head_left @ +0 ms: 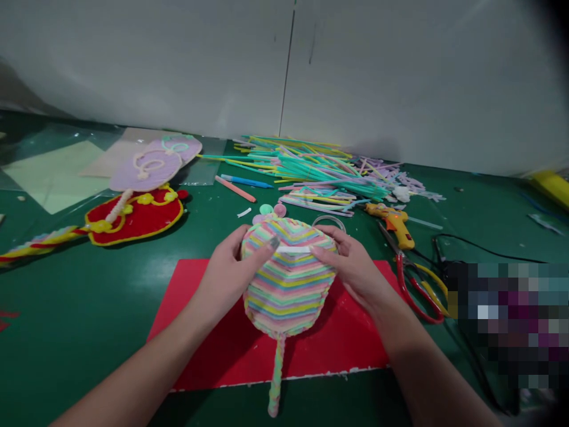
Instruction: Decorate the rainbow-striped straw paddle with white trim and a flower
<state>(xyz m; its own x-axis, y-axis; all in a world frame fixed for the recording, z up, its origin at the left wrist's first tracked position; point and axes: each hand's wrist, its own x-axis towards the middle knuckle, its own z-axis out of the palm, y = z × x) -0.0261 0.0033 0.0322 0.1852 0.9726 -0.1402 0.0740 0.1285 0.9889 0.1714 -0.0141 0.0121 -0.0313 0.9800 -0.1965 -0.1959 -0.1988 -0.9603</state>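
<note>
Between my hands is a round fan point(288, 290) made of pastel-striped pipe cleaners, with a twisted handle point(276, 379) pointing down toward me. My left hand point(237, 258) grips its upper left edge, thumb on the striped face. On the upper right edge, my right hand point(349, 258) is closed the same way. A short white strip point(293, 249) lies across the face between my two thumbs. Small green and pink round pieces point(273, 210) show at the fan's top edge. Fingers behind the fan are hidden.
Under the fan lies a red sheet point(195, 332). Behind it is a heap of pipe cleaners point(311, 169). To the right are a yellow glue gun point(393, 222) and red-handled pliers point(413, 284). Left are a red fan point(137, 219), a lilac fan point(151, 163) and pens point(235, 188).
</note>
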